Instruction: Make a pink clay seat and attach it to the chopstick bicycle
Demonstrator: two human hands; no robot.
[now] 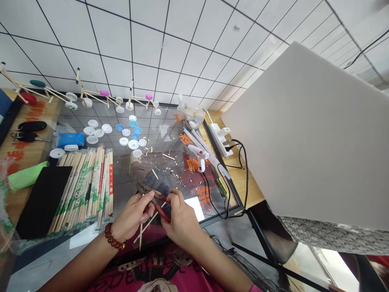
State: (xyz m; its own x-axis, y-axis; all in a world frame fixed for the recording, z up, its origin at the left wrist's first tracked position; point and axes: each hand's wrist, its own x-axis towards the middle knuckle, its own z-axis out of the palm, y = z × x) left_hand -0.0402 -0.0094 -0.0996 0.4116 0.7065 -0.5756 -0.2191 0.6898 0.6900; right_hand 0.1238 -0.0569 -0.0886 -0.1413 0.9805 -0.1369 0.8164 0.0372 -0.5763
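My right hand [184, 223] is wrapped around the red handles of a pair of pliers [160, 211], whose metal jaws point to the upper left. Close to the jaws, my left hand [135, 213] has its thumb and fingers pressed together on a thin wooden stick [140, 238], which hangs down below the fingers. The thumb overlaps the pliers' head, so the exact contact is hidden. A second wooden stick [152, 221] lies slanted behind, between the two hands. Short cut stick pieces [154, 174] are scattered on the glass tabletop [121, 174] beyond the pliers.
Wrapped chopsticks [85, 182] lie left, beside a black sheet [45, 202]. White and blue bottle caps [133, 144] are spread farther back, before small stick-and-cap models [139, 98]. At right are a glue gun [199, 156], glue sticks [209, 152], a power strip [220, 140] and black cables.
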